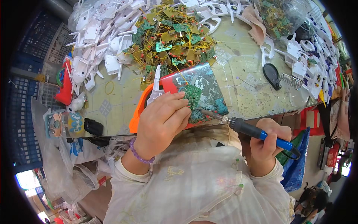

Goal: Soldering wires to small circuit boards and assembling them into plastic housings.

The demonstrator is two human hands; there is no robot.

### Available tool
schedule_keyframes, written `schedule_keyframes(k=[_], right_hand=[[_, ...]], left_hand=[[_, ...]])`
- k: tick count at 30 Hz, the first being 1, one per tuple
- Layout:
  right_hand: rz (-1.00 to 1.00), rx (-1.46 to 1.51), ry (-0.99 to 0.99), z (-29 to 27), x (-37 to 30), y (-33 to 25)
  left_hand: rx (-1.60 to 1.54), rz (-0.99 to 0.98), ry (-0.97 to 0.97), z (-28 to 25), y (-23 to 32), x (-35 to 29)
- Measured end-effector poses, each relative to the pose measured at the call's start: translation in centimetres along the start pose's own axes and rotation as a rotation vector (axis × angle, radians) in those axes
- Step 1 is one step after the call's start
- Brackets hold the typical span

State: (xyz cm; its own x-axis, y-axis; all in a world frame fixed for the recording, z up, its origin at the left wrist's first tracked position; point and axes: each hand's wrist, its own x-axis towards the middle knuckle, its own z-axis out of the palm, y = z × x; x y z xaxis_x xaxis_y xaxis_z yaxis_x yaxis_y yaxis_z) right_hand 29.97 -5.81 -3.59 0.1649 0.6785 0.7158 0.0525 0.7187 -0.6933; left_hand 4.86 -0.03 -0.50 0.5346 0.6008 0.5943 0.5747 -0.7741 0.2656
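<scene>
Pinched in the fingers of my left hand (164,117) is a small green circuit board (192,95), above a worn red and dark rectangular pad (212,86). A purple bead bracelet circles that wrist. My right hand (267,142) grips the blue handle of a soldering iron (246,127). Its metal tip points left and reaches the lower edge of the board; whether it touches cannot be made out. Beside my left hand lie a white plastic part (156,84) and an orange curved piece (140,112), both partly covered by the hand.
A heap of circuit boards with yellow wires (171,35) lies at the back middle. White plastic parts (108,30) pile up on the left, more at the right. A soldering iron stand (287,78) with a coil spring is at the right. A plastic jar (71,124) and black case (94,127) sit front left.
</scene>
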Motion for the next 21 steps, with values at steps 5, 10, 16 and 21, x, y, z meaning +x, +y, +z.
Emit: schedule_keyframes(k=[5,10,16,21], right_hand=[[0.005,-0.004,0.019,0.09,-0.07,0.22],[0.008,-0.008,0.037,0.05,-0.13,0.4],[0.031,0.015,0.039,0.19,-0.26,0.18],[0.026,0.031,0.026,0.19,-0.3,0.26]], left_hand=[[0.0,0.007,0.005,0.04,-0.12,0.07],[0.017,0.006,-0.002,0.0,0.01,0.14],[0.008,0.009,0.012,0.11,-0.04,0.03],[0.003,0.01,0.014,0.09,-0.03,0.07]])
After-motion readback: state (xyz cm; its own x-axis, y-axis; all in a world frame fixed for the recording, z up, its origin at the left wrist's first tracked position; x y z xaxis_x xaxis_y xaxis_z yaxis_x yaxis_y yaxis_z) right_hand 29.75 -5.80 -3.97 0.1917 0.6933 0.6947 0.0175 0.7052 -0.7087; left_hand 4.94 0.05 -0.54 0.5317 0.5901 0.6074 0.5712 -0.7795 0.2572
